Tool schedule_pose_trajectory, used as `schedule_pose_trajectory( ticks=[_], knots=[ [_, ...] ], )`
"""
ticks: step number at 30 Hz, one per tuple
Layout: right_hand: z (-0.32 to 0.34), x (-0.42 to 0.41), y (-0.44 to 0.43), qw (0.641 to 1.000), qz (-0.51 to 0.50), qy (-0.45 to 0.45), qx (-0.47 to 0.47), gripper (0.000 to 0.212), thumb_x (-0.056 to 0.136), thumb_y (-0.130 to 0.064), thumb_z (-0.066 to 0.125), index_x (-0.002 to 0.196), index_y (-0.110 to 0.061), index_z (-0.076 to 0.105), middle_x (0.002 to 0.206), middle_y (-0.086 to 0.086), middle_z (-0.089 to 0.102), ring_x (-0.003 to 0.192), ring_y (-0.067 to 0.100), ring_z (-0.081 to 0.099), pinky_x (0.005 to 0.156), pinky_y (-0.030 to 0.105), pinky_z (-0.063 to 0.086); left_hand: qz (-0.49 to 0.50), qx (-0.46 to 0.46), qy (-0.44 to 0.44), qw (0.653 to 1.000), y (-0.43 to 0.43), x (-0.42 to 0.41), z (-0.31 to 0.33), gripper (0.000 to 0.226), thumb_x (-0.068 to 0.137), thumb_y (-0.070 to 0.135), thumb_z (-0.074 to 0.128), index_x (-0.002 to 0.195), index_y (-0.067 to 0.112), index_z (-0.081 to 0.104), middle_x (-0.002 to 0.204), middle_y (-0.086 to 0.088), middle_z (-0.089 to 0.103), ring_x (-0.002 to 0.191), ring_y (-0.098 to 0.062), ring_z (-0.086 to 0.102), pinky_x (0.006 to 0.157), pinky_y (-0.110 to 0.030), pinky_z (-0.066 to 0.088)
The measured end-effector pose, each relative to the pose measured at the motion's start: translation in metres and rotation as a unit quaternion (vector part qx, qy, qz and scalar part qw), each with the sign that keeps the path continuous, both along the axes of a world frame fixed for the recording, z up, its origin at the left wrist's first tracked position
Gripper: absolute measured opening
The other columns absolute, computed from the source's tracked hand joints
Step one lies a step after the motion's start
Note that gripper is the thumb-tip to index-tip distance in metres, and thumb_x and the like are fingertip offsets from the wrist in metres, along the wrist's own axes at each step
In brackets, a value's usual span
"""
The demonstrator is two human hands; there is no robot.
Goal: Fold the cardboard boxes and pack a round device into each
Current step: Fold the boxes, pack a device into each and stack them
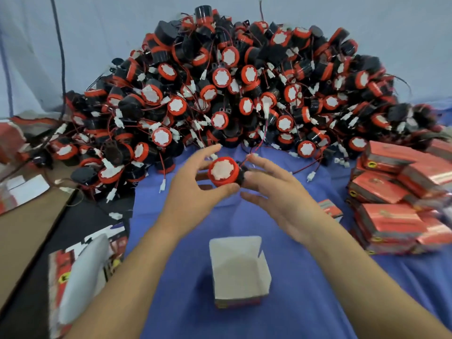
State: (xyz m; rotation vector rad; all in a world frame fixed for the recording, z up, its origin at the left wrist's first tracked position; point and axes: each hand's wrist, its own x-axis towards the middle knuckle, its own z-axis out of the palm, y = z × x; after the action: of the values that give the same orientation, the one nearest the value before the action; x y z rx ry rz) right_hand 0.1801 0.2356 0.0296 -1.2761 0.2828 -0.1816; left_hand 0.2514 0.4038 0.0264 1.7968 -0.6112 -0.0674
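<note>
In left grip, round device

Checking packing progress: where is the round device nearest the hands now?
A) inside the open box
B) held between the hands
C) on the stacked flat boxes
B: the left hand grips the round device, right hand beside it; the open box stands empty.

Matt cardboard box on smooth cloth.
</note>
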Motion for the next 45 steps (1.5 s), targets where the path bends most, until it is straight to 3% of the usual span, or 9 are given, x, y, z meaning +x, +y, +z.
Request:
schedule_pose_trajectory(
  ticks=[9, 14, 18, 21, 24, 27, 34, 39, 45],
  knots=[
    [0.011, -0.097, 0.022, 0.982, -0.164, -0.057, -0.079, 0.011, 0.098, -0.007, 0.066, 0.090, -0.013, 0.067, 0.072, -0.006, 0.064, 0.065, 0.009, 0.062, 0.060, 0.018, 0.050, -0.034, 0.070, -0.052, 0.996, 0.043, -0.105, 0.012, 0.053, 0.069, 0.041, 0.087, 0.117, 0.040, 0.063, 0.116, 0.031, 0.066, 0.116, 0.006, 0.060, 0.096, -0.022, 0.047],
    [0.003, -0.114, 0.043, 0.960, -0.158, -0.032, -0.230, 0.011, 0.102, -0.008, 0.059, 0.094, -0.016, 0.059, 0.085, 0.009, 0.067, 0.073, 0.015, 0.075, 0.070, 0.034, 0.062, 0.004, 0.161, -0.123, 0.979, 0.051, -0.113, 0.001, 0.054, 0.072, 0.032, 0.089, 0.118, 0.043, 0.065, 0.116, 0.032, 0.062, 0.122, 0.004, 0.047, 0.097, -0.004, 0.031],
    [-0.004, -0.117, 0.048, 0.936, -0.128, 0.009, -0.328, 0.013, 0.103, -0.021, 0.058, 0.093, -0.026, 0.052, 0.080, 0.000, 0.070, 0.076, 0.017, 0.074, 0.077, 0.051, 0.062, 0.010, 0.233, -0.172, 0.957, 0.054, -0.109, -0.008, 0.058, 0.067, 0.039, 0.092, 0.120, 0.037, 0.069, 0.121, 0.025, 0.054, 0.125, -0.003, 0.037, 0.102, -0.016, 0.028],
    [-0.011, -0.117, 0.048, 0.914, -0.107, 0.031, -0.391, 0.016, 0.103, -0.025, 0.058, 0.090, -0.027, 0.049, 0.077, -0.003, 0.070, 0.076, 0.016, 0.073, 0.073, 0.047, 0.061, 0.008, 0.246, -0.172, 0.954, 0.057, -0.105, -0.018, 0.057, 0.065, 0.044, 0.091, 0.118, 0.041, 0.068, 0.127, 0.024, 0.045, 0.124, 0.004, 0.025, 0.098, -0.013, 0.024],
    [-0.017, -0.115, 0.045, 0.878, -0.097, 0.058, -0.465, 0.027, 0.101, -0.025, 0.063, 0.080, -0.030, 0.046, 0.073, -0.006, 0.068, 0.067, 0.005, 0.064, 0.058, 0.019, 0.051, -0.006, 0.261, -0.146, 0.954, 0.057, -0.103, -0.024, 0.058, 0.067, 0.043, 0.091, 0.120, 0.045, 0.067, 0.124, 0.029, 0.039, 0.118, 0.008, 0.026, 0.093, -0.009, 0.026],
    [-0.017, -0.111, 0.044, 0.865, -0.094, 0.080, -0.487, 0.027, 0.093, -0.024, 0.074, 0.075, -0.031, 0.056, 0.078, -0.012, 0.065, 0.072, 0.003, 0.062, 0.058, 0.011, 0.044, -0.023, 0.295, -0.127, 0.947, 0.055, -0.103, -0.028, 0.058, 0.068, 0.038, 0.090, 0.120, 0.044, 0.066, 0.120, 0.029, 0.040, 0.116, -0.001, 0.034, 0.088, -0.017, 0.033],
    [-0.014, -0.105, 0.048, 0.824, -0.019, 0.084, -0.561, 0.011, 0.094, -0.021, 0.069, 0.089, -0.021, 0.079, 0.077, 0.002, 0.060, 0.076, 0.021, 0.054, 0.068, 0.032, 0.044, -0.037, 0.380, -0.113, 0.917, 0.048, -0.109, -0.037, 0.050, 0.083, 0.048, 0.075, 0.130, 0.050, 0.057, 0.134, 0.023, 0.039, 0.123, -0.008, 0.038, 0.087, -0.030, 0.045],
    [-0.015, -0.104, 0.051, 0.801, 0.008, 0.085, -0.593, 0.023, 0.097, -0.013, 0.056, 0.113, -0.024, 0.068, 0.093, 0.008, 0.063, 0.091, 0.028, 0.054, 0.077, 0.043, 0.050, -0.023, 0.366, -0.081, 0.927, 0.044, -0.116, -0.044, 0.026, 0.101, 0.055, 0.046, 0.109, 0.043, 0.067, 0.120, 0.024, 0.042, 0.116, -0.007, 0.040, 0.077, -0.032, 0.045],
    [-0.019, -0.108, 0.049, 0.814, -0.038, 0.023, -0.580, 0.006, 0.097, -0.023, 0.065, 0.098, -0.018, 0.069, 0.093, 0.000, 0.062, 0.093, 0.020, 0.055, 0.079, 0.031, 0.046, 0.051, 0.278, -0.042, 0.958, 0.037, -0.121, -0.055, 0.012, 0.094, 0.043, 0.066, 0.105, 0.042, 0.067, 0.103, 0.021, 0.056, 0.091, 0.000, 0.052, 0.074, -0.020, 0.045]
  ],
)
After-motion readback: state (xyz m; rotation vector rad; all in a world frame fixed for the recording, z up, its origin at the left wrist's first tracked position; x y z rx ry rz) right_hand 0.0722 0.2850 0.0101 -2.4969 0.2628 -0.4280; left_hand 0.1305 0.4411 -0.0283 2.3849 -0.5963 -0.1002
